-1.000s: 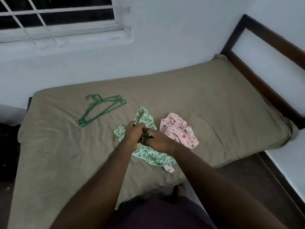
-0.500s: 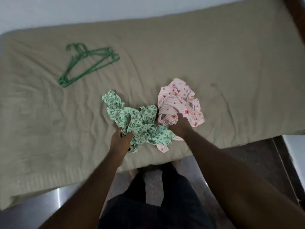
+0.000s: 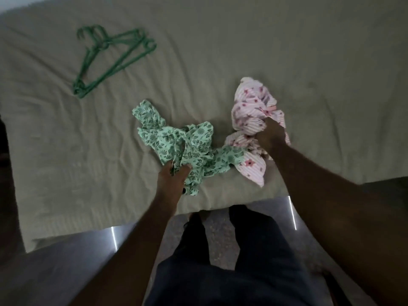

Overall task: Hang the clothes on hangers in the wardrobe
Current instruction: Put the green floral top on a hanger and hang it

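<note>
A crumpled green leaf-print garment point(image 3: 176, 140) lies near the front edge of the bed. My left hand point(image 3: 173, 176) grips its near part. To its right lies a pink striped garment with red flowers point(image 3: 251, 107), and my right hand point(image 3: 270, 134) grips it in the middle. One pink end point(image 3: 251, 167) lies against the green cloth. Several green plastic hangers point(image 3: 110, 58) lie stacked on the bed at the far left, apart from both hands. No wardrobe is in view.
The bed point(image 3: 287, 51) carries an olive-beige sheet and fills most of the view. Its front edge runs just ahead of my legs point(image 3: 231, 250). A shiny bed side panel point(image 3: 88, 246) shows below the sheet.
My hands were together over the green garment; now they are apart. The right hand has moved onto the pink garment and gripped it. The view has tilted down toward the bed's front edge.
</note>
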Tool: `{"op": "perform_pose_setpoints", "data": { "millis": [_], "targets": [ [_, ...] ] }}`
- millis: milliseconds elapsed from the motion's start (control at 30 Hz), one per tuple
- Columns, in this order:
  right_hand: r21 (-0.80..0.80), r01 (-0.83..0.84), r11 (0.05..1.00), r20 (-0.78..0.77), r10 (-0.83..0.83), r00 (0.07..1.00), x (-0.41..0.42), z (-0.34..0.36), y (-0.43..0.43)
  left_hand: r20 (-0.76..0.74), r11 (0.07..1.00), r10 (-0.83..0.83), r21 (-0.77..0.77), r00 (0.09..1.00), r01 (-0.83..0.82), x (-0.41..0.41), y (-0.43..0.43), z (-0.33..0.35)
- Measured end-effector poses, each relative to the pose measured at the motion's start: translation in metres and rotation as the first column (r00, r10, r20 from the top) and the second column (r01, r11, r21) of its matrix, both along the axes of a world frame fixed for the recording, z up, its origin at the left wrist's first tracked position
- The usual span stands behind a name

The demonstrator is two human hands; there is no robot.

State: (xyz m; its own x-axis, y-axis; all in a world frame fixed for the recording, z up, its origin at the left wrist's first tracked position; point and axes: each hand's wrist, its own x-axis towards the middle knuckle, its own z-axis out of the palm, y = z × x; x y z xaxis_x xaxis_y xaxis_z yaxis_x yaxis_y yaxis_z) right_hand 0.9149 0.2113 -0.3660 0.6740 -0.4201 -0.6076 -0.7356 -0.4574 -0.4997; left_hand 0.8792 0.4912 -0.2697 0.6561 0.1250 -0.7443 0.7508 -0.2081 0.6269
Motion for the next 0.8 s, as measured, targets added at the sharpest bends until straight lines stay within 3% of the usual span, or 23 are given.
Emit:
{"op": "perform_pose_setpoints", "data": {
  "millis": [200,333,533,600,733,800],
  "targets": [
    [-0.152,0.424,0.893,0.116,-0.410,0.905,-0.107,0.046,-0.084,0.086,0.979,-0.191,-0.060,0.978,0.196,0.020,-0.043,0.034],
    [-0.184,0.457,0.870,0.071,-0.452,0.889,-0.156,0.064,-0.093,0.182,0.939,-0.315,-0.085,0.931,0.334,0.024,-0.059,0.061],
    [0.123,0.487,0.865,0.065,-0.497,0.865,-0.151,0.089,-0.042,0.258,0.888,-0.433,-0.040,0.864,0.457,0.012,-0.046,0.091],
    [0.249,0.422,0.872,0.100,-0.456,0.884,-0.137,0.119,-0.011,0.263,0.864,-0.479,-0.029,0.837,0.504,0.010,-0.040,0.104],
    [0.654,0.201,0.729,0.237,-0.450,0.861,-0.102,0.205,0.068,0.347,0.816,-0.551,0.032,0.759,0.577,0.018,-0.036,0.141],
    [0.697,0.049,0.715,0.326,-0.377,0.867,-0.082,0.243,0.099,0.390,0.805,-0.545,-0.003,0.742,0.593,0.026,-0.036,0.168]
  ]
}}
